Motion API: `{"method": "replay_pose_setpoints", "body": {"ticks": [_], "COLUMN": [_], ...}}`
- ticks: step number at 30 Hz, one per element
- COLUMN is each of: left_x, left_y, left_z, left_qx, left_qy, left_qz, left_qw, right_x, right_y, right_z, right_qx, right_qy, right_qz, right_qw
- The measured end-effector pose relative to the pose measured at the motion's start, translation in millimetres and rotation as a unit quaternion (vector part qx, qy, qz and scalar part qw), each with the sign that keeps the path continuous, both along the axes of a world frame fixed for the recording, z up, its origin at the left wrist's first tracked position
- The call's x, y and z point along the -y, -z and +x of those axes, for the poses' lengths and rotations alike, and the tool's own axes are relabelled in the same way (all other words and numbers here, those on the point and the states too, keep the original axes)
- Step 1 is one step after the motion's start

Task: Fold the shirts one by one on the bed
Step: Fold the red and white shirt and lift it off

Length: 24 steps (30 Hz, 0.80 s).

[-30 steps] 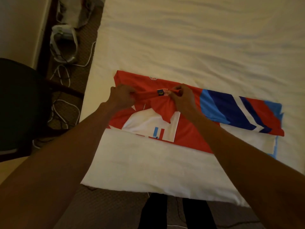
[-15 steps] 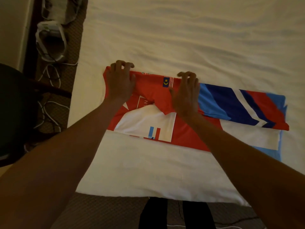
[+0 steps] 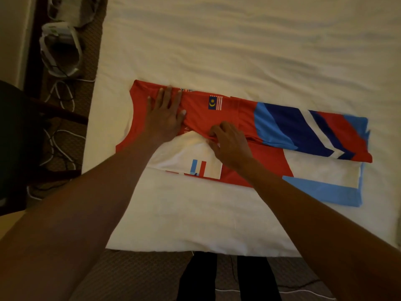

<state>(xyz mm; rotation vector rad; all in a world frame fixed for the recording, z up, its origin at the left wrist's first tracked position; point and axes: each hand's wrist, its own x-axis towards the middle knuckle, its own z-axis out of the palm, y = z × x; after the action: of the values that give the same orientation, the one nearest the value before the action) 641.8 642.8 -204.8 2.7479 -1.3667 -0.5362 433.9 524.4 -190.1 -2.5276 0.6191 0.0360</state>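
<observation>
Fingers [image 3: 168, 96] of left hand [image 3: 166, 118] press flat on smooth red shirt [image 3: 199, 117]; right hand [image 3: 231, 144] pinches fold.

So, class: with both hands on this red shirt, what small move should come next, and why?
Probably draw the right hand toward the blue-striped end to flatten the bunched cloth its fingers pinch. The left hand lies flat, pinning the shirt beside it, so the cloth should not slide.
</observation>
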Motion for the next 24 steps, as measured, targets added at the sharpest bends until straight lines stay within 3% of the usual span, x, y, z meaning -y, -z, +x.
{"method": "replay_pose_setpoints", "body": {"ticks": [3, 6, 9, 12, 15, 19, 24], "left_x": [10, 22, 25, 31, 48, 84, 146], "left_y": [-12, -19, -11, -7, -22, -32, -30], "left_z": [-34, -78, -100, -109, -143, -237, -359], "left_qx": [0.008, -0.036, -0.062, -0.035, -0.042, -0.075, -0.189], "left_qy": [-0.019, 0.059, 0.137, 0.113, 0.083, 0.135, 0.128], "left_qz": [-0.035, -0.071, -0.053, -0.036, -0.130, -0.237, -0.254], "left_qw": [0.999, 0.995, 0.987, 0.992, 0.987, 0.959, 0.940], "right_x": [-1, 7, 35, 73, 119, 185, 247], "right_y": [-11, -24, -31, -30, -33, -30, -18], "right_z": [-16, -45, -88, -144, -194, -249, -281], "right_qx": [0.007, 0.005, 0.017, 0.054, 0.079, 0.013, -0.112], "right_qy": [0.016, 0.047, 0.152, 0.229, 0.305, 0.419, 0.442], "right_qz": [0.048, 0.073, 0.085, 0.070, 0.018, -0.007, 0.107], "right_qw": [0.999, 0.996, 0.985, 0.970, 0.949, 0.908, 0.884]}}
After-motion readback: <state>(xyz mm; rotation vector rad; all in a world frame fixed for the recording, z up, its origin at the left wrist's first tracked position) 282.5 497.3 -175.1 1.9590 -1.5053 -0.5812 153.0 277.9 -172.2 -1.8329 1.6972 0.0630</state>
